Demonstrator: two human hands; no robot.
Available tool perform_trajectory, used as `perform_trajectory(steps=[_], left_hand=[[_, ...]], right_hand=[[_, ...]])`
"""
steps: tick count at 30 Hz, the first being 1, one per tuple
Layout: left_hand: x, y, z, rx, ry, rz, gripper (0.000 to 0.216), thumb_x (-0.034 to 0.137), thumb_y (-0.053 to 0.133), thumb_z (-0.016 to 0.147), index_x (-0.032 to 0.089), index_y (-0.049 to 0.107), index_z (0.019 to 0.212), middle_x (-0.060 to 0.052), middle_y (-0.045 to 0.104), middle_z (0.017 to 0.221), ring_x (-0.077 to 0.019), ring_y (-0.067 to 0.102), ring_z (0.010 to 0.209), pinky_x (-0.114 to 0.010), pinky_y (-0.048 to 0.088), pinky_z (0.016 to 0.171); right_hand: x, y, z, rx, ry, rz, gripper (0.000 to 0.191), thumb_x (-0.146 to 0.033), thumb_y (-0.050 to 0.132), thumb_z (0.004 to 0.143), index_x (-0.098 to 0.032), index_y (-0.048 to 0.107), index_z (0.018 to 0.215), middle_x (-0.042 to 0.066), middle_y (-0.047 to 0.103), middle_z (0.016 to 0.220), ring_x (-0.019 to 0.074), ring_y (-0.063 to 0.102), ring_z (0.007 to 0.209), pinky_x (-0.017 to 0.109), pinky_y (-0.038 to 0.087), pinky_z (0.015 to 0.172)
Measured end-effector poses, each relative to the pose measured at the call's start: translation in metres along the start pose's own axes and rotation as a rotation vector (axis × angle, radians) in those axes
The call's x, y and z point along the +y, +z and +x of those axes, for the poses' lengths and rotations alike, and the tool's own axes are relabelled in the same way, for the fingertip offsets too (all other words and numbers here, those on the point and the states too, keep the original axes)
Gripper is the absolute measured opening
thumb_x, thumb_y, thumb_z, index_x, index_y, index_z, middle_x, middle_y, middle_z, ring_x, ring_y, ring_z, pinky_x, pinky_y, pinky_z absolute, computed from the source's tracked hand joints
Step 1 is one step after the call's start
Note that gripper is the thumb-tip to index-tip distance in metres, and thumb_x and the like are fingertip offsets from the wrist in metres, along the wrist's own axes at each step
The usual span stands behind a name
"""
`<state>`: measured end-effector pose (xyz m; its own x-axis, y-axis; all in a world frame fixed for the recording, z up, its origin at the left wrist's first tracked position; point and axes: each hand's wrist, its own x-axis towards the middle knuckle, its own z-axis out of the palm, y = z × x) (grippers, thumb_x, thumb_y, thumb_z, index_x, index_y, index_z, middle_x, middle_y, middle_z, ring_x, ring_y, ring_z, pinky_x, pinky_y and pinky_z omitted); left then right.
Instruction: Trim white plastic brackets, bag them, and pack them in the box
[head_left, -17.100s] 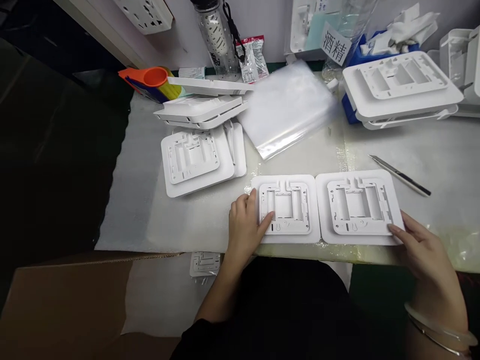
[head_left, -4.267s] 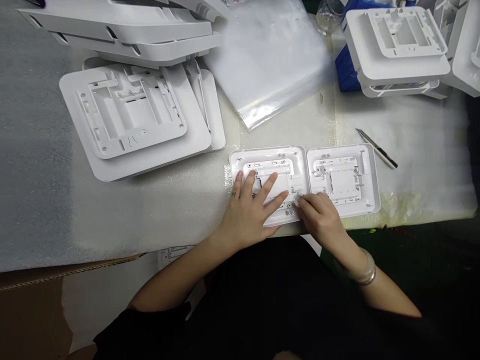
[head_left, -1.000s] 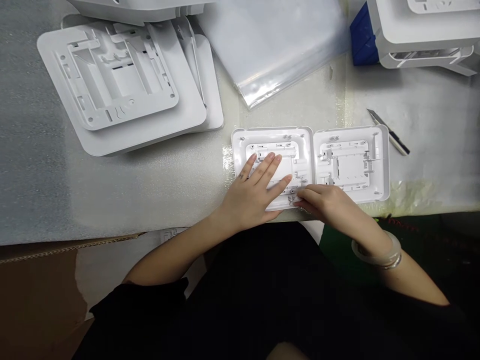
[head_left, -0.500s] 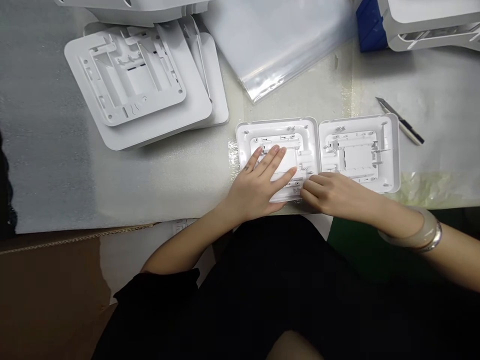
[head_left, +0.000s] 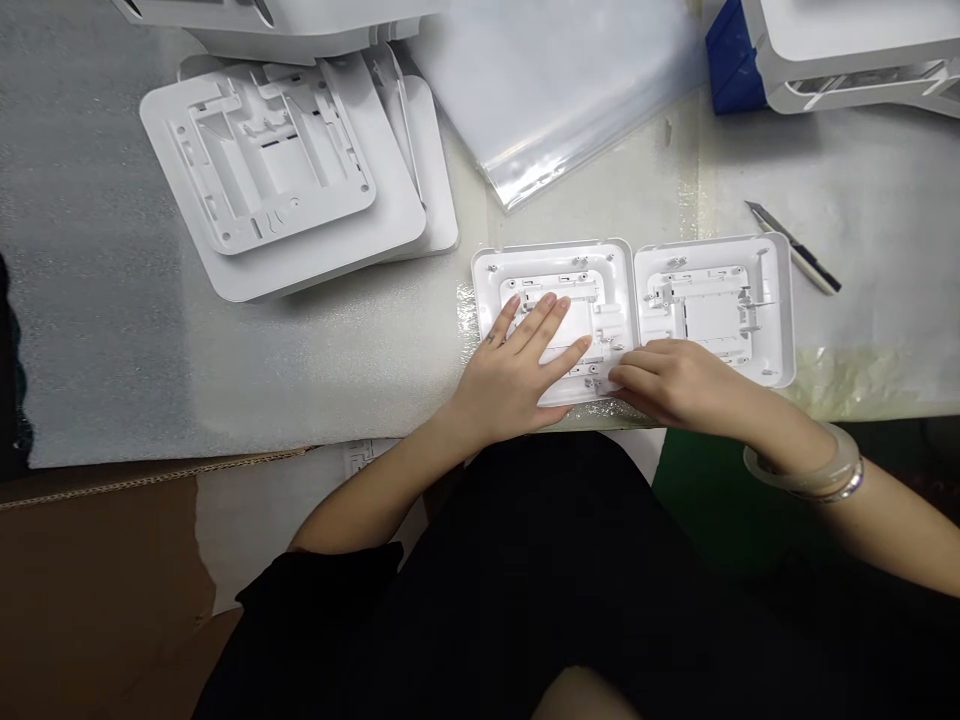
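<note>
Two white square plastic housings lie side by side, hollow side up, at the table's near edge. My left hand (head_left: 517, 370) rests flat on the left housing (head_left: 555, 275), fingers spread over its inner frame. My right hand (head_left: 671, 385) is curled, with its fingertips pinched at the lower right corner of that housing. Whatever the fingertips hold is too small to make out. The right housing (head_left: 720, 300) lies untouched just past my right knuckles.
A stack of larger white plastic covers (head_left: 285, 180) lies at the back left. A pile of clear plastic bags (head_left: 555, 90) is behind the housings. A craft knife (head_left: 795, 250) lies at the right. More white covers on a blue box (head_left: 817, 45) sit at the back right. A cardboard box (head_left: 90, 590) is below left.
Over the last second my hands have stayed on the left housing. My right hand shifted slightly along its lower right corner. The view moved a little.
</note>
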<state>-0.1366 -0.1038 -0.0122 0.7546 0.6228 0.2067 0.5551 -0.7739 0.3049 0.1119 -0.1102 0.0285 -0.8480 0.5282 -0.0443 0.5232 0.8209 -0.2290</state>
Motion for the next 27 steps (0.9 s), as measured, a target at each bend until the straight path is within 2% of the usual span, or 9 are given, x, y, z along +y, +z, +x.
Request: perform_trajectory(steps=[8, 10, 14, 17, 20, 23, 27], left_hand=[[0.001, 0.0, 0.001, 0.001, -0.011, 0.006, 0.073, 0.052, 0.07, 0.082, 0.018, 0.047, 0.142, -0.022, 0.035, 0.156, -0.0357, 0.03, 0.147, -0.058, 0.02, 0.12], [0.001, 0.0, 0.001, 0.006, -0.008, 0.004, 0.072, 0.051, 0.071, 0.081, 0.018, 0.048, 0.142, -0.023, 0.036, 0.155, -0.0359, 0.031, 0.147, -0.058, 0.02, 0.12], [0.0, -0.001, 0.0, 0.003, -0.011, -0.022, 0.07, 0.048, 0.07, 0.083, 0.018, 0.048, 0.142, -0.023, 0.034, 0.156, -0.036, 0.03, 0.147, -0.059, 0.019, 0.12], [0.001, -0.001, 0.0, 0.002, -0.022, -0.036, 0.068, 0.05, 0.067, 0.085, 0.019, 0.048, 0.142, -0.02, 0.032, 0.158, -0.0357, 0.029, 0.148, -0.061, 0.019, 0.12], [0.002, -0.001, 0.0, 0.001, -0.033, -0.02, 0.07, 0.052, 0.066, 0.085, 0.02, 0.047, 0.144, -0.02, 0.033, 0.158, -0.0348, 0.028, 0.148, -0.062, 0.02, 0.119], [0.004, -0.001, 0.0, 0.0, -0.042, -0.003, 0.07, 0.054, 0.066, 0.086, 0.02, 0.046, 0.144, -0.02, 0.033, 0.157, -0.0337, 0.028, 0.148, -0.061, 0.021, 0.119], [0.004, 0.0, 0.001, 0.0, -0.045, -0.006, 0.067, 0.055, 0.064, 0.087, 0.018, 0.049, 0.141, -0.021, 0.035, 0.156, -0.0336, 0.029, 0.148, -0.061, 0.02, 0.119]], right_hand=[[-0.014, 0.009, 0.004, -0.094, 0.176, -0.049, 0.023, -0.014, 0.043, 0.097, -0.014, 0.055, 0.077, 0.002, 0.049, 0.067, 0.0134, 0.035, 0.056, 0.028, 0.024, 0.054], [-0.014, 0.008, 0.005, -0.099, 0.172, -0.066, 0.023, -0.012, 0.043, 0.096, -0.014, 0.054, 0.076, 0.002, 0.049, 0.068, 0.0137, 0.034, 0.057, 0.028, 0.026, 0.055], [-0.004, -0.005, 0.003, -0.111, 0.066, -0.113, 0.027, -0.001, 0.038, 0.093, -0.015, 0.054, 0.076, 0.003, 0.051, 0.071, 0.0144, 0.037, 0.059, 0.029, 0.031, 0.058], [0.003, -0.023, -0.002, -0.041, 0.071, -0.109, 0.027, -0.002, 0.039, 0.094, -0.018, 0.055, 0.08, 0.004, 0.053, 0.073, 0.0156, 0.041, 0.061, 0.031, 0.034, 0.061], [-0.002, -0.034, -0.004, 0.132, 0.148, 0.003, 0.015, -0.014, 0.045, 0.098, -0.02, 0.059, 0.094, 0.006, 0.059, 0.086, 0.0178, 0.051, 0.073, 0.032, 0.04, 0.065], [-0.018, -0.025, 0.004, 0.217, 0.161, 0.101, 0.012, -0.014, 0.047, 0.098, -0.016, 0.059, 0.102, 0.011, 0.061, 0.098, 0.0204, 0.055, 0.086, 0.032, 0.043, 0.067], [-0.038, 0.005, 0.02, 0.136, 0.176, 0.106, 0.024, -0.004, 0.037, 0.096, -0.011, 0.059, 0.093, 0.011, 0.059, 0.092, 0.0191, 0.051, 0.082, 0.032, 0.042, 0.067]])
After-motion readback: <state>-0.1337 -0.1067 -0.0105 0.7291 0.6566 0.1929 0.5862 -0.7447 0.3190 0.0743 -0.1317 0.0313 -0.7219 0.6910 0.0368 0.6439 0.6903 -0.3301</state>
